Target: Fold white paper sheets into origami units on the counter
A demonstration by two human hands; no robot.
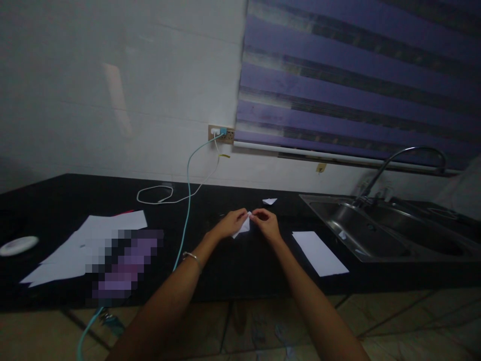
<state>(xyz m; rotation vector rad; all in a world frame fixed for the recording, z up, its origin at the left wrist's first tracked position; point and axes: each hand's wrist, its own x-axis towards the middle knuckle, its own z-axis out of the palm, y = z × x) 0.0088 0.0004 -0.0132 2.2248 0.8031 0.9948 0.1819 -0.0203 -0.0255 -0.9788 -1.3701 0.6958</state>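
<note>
Both my hands meet over the black countertop (240, 271), pinching a small folded piece of white paper (243, 228). My left hand (231, 222) grips its left side with fingers curled; a thin bracelet sits on that wrist. My right hand (266, 223) pinches the paper's upper right corner. The paper hangs between the two hands just above the counter. A tiny folded paper scrap (269, 201) lies farther back near the wall.
A white paper strip (319, 252) lies right of my hands, beside a steel sink (376, 235) with a curved tap (409, 155). White sheets (86, 240) lie at left, a white round disc (18, 245) beyond. A teal cable (188, 200) and a white cable (158, 194) run from a wall socket (221, 133).
</note>
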